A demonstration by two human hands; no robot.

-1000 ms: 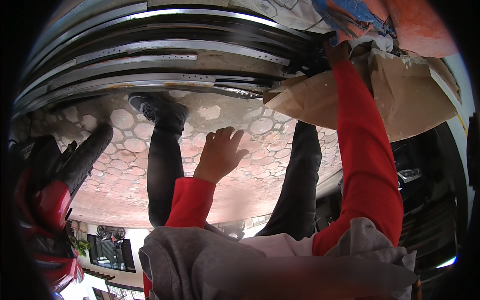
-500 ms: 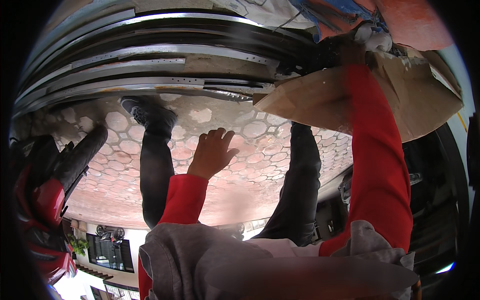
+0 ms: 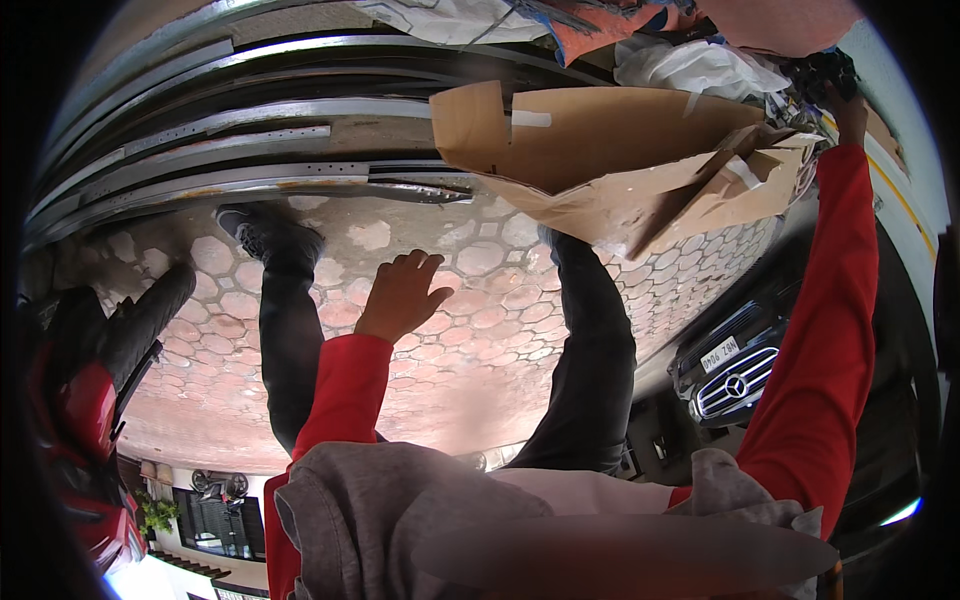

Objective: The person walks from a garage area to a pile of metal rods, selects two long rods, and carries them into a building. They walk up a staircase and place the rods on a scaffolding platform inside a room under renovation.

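My left hand (image 3: 398, 296) hangs over the paving, fingers spread, holding nothing. At the far right, my right hand (image 3: 849, 114) reaches out with its fingers on a dark, bundled black thing (image 3: 820, 76); its kind cannot be made out, and the fingers are partly hidden. Left of that hand lies an opened, torn cardboard box (image 3: 630, 130) with bent flaps, apart from both hands. White plastic sheeting (image 3: 700, 68) is bunched behind the box.
Long metal channels (image 3: 250, 180) lie stacked at the far left. Orange and blue cloth (image 3: 610, 28) lies behind. A red motorcycle (image 3: 95, 410) stands at left, a black car (image 3: 735, 370) at right. Hexagonal paving (image 3: 470, 330) spreads around my legs.
My right hand has swung right, away from behind the cardboard, and the black thing now shows at its fingers. The box has shifted left in view and shows its open side. My left hand stays spread.
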